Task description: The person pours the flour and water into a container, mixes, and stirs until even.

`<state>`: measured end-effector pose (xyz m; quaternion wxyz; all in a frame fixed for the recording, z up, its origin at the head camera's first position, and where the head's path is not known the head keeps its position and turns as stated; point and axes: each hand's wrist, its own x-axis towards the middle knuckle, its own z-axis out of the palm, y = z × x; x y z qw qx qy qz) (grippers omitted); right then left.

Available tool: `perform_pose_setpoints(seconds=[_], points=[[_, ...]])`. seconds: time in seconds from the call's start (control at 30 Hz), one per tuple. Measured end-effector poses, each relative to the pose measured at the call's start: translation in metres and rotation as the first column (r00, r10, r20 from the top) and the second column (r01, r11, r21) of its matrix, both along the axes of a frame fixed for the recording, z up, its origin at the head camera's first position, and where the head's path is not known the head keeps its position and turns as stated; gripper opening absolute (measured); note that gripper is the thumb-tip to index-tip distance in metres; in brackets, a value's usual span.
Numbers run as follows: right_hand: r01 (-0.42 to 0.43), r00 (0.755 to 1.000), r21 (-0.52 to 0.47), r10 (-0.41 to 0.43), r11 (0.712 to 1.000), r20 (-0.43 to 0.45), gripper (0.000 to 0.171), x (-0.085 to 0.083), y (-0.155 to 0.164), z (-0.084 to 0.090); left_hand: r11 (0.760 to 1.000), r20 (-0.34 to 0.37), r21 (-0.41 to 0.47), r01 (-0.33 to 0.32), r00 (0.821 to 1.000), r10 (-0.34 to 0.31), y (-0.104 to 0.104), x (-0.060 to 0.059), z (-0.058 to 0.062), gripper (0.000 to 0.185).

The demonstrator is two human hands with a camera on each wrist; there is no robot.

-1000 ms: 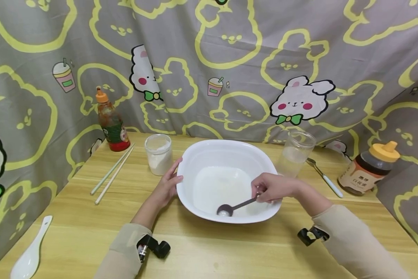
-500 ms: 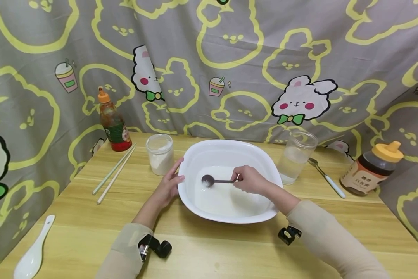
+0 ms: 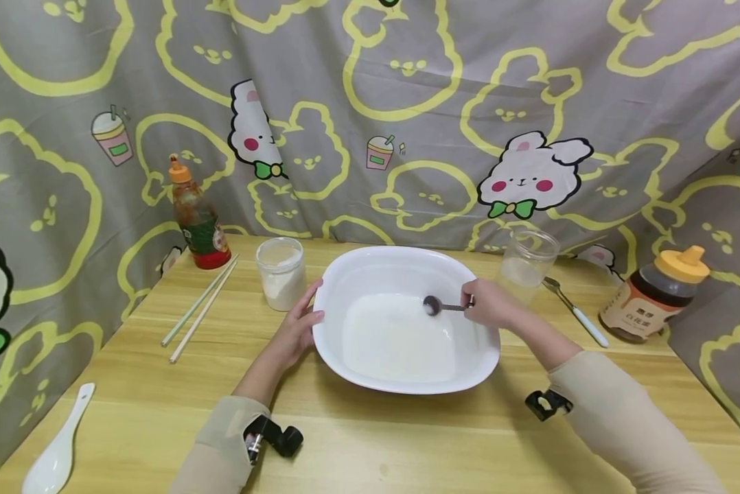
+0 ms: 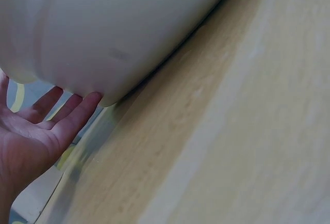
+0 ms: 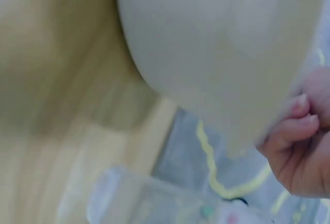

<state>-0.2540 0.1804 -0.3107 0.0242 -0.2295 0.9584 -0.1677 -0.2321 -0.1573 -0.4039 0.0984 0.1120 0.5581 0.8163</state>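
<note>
Two hands working mid-desk: left hand (image 3: 297,331) spread, pressing flat against white basin (image 3: 401,264) rim, probably steadying it; right hand (image 3: 489,307) pinching small metal spoon (image 3: 439,306), dipping toward milky liquid inside.

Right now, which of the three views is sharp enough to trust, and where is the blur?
Head view: sharp and evenly lit, with the spoon and white bowl clear, though edges bend from the wide lens. Left wrist view: bowl wall soft, left hand fairly clear. Right wrist view: heavily blurred, the right hand and bowl smeared.
</note>
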Motion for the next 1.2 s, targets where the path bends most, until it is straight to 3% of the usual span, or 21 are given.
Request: perform_pose_setpoints(seconds=[0.13, 0.3, 0.4, 0.5, 0.8, 1.07, 1.2], points=[[-0.068, 0.980, -0.019, 0.071, 0.997, 0.186, 0.009, 0.002, 0.018, 0.016, 1.000, 0.000, -0.011, -0.001, 1.000, 0.001, 0.000, 0.000, 0.000, 0.066], [-0.114, 0.885, -0.124, 0.157, 0.986, 0.438, 0.007, 0.005, 0.033, 0.025, 1.000, 0.004, -0.018, -0.002, 1.000, 0.002, -0.001, 0.000, 0.000, 0.066], [-0.143, 0.831, -0.188, 0.221, 0.972, 0.510, 0.006, 0.005, 0.035, 0.021, 1.000, 0.000, -0.019, -0.003, 1.000, 0.003, -0.002, -0.001, 0.000, 0.066], [-0.166, 0.799, -0.236, 0.271, 0.957, 0.537, 0.007, 0.004, 0.028, 0.015, 1.000, -0.005, -0.020, 0.001, 1.000, -0.001, -0.002, -0.001, 0.000, 0.066], [-0.129, 0.811, -0.370, 0.313, 0.920, 0.495, 0.006, -0.003, -0.022, -0.010, 1.000, -0.006, -0.005, 0.009, 1.000, -0.009, 0.000, 0.001, 0.001, 0.069], [0.027, 0.910, -0.411, 0.148, 0.911, 0.388, 0.008, -0.016, -0.052, -0.023, 1.000, -0.027, -0.010, 0.007, 1.000, -0.007, 0.000, 0.000, 0.000, 0.068], [0.111, 0.935, -0.398, 0.040, 0.911, 0.353, 0.010, -0.020, -0.049, -0.026, 1.000, -0.023, -0.012, 0.007, 1.000, -0.007, -0.001, 0.000, 0.001, 0.067]])
